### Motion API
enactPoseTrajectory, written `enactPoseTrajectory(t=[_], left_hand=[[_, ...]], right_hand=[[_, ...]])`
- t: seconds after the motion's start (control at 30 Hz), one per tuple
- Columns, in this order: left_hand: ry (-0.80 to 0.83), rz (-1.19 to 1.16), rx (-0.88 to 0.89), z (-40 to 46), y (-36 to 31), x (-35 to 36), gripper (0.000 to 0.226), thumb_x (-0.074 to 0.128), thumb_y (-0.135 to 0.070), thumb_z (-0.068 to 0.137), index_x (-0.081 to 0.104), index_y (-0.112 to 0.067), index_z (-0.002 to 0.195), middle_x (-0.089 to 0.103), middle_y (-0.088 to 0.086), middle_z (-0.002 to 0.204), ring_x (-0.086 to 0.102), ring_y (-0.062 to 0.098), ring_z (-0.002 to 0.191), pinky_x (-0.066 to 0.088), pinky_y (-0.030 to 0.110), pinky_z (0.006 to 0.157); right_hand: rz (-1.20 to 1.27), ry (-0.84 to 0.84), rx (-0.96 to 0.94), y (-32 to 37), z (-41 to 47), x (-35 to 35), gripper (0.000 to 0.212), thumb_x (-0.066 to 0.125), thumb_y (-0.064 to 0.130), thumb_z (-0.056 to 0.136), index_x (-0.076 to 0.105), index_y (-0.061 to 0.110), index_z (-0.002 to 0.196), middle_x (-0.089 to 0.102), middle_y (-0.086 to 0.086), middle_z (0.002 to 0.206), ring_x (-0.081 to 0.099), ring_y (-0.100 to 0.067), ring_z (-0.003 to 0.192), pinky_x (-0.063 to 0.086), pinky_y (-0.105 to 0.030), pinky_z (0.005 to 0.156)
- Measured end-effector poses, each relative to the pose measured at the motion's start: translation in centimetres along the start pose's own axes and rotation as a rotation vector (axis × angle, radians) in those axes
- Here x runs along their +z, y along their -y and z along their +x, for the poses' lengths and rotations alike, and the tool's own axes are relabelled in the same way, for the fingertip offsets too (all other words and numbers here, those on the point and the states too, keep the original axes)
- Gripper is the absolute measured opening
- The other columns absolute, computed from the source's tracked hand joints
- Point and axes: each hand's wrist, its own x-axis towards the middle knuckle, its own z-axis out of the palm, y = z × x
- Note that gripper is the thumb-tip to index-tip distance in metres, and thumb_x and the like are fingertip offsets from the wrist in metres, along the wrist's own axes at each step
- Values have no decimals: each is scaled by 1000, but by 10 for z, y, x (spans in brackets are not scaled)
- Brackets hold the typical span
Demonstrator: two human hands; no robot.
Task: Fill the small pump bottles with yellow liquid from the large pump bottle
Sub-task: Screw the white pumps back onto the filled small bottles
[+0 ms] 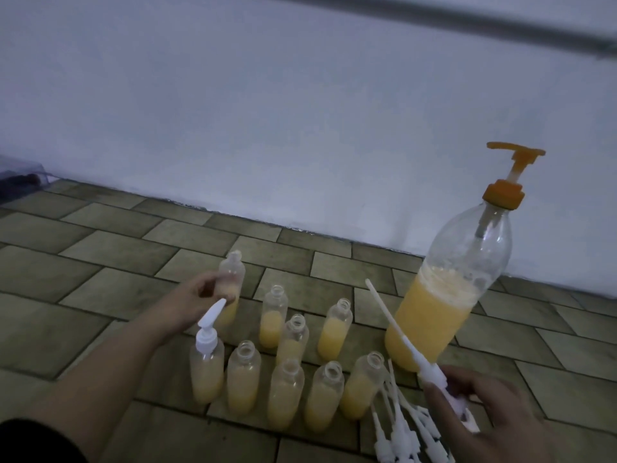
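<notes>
On the tiled floor [100,262] stands the large pump bottle [447,295], far right of the group, about half full of yellow liquid, its orange pump head [514,152] up and its spout pointing left. The left hand [200,295] grips one small bottle [230,289] around its middle, fingers curled round it, holding it above the floor at the far left of the cluster. The right hand [474,399] pinches a white pump top [410,349] by its head, the long dip tube slanting up and away to the left. Between the hands stand the other small bottles [287,349], uncapped and partly filled with yellow, except one capped bottle [207,365] at the near left (its white nozzle points up). Loose white pump tops [400,432] lie heaped on the floor just beside the right hand.
</notes>
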Motion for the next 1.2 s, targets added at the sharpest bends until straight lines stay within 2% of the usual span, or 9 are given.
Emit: enactPoseTrajectory(t=[0.1,0.27,0.37,0.47,0.7,0.93,1.03,1.13,1.2], left_hand=[[-58,-107,121,-3,-20,-12,35,62,-12,87,54,-38,108,62,-14,108,57,4,102,44,19,74],[-130,-52,248,-13,-47,-20,48,69,-9,81,56,-27,123,62,-10,117,56,6,107,47,22,85],[-146,-24,337,-23,-58,-18,50,72,-10,77,59,-44,111,61,-11,116,57,6,106,49,29,89],[-130,11,384,-31,-64,-15,57,74,-15,75,57,-66,92,58,-17,114,55,0,103,46,17,80],[-190,200,416,-35,-68,-4,52,76,-19,74,56,-37,119,54,-18,117,43,-22,99,33,-4,72],[-178,336,419,-52,-90,9,52,75,-34,73,46,-56,110,48,-33,110,40,-20,96,34,9,68],[-88,181,441,-62,-101,27,42,73,-48,70,49,-62,102,54,-32,104,49,-16,94,41,10,69],[55,-200,434,-72,-104,43,44,63,-58,66,59,-51,109,66,-11,99,62,1,88,52,19,72],[89,-287,409,-76,-105,51,36,60,-55,73,62,-45,107,67,-4,95,63,6,86,51,16,70]], right_hand=[[83,-7,-70,29,21,-1,25,52,54,60,59,46,83,52,33,100,52,-5,77,49,-50,72],[141,70,-223,50,39,-10,17,55,53,68,59,48,83,55,27,91,48,4,85,42,-54,75],[163,57,-252,60,44,-8,19,55,52,70,61,45,86,55,28,91,48,5,86,42,-53,76],[163,67,-243,61,45,-7,22,54,51,70,65,40,86,56,27,89,48,2,86,38,-50,78],[131,169,-260,62,56,-16,14,52,53,73,58,48,84,55,30,93,47,5,84,38,-49,80],[-37,440,-368,80,104,-41,33,32,74,72,50,46,76,51,33,83,35,10,107,15,-32,92],[61,439,-377,96,124,-29,45,39,78,74,57,37,78,53,27,82,43,10,97,28,-35,92],[370,390,-191,107,133,-11,60,53,79,64,64,21,77,59,5,68,53,-2,64,42,-31,67],[593,469,-52,107,135,-5,60,61,74,63,67,21,90,66,3,80,62,-5,73,52,-27,69]])
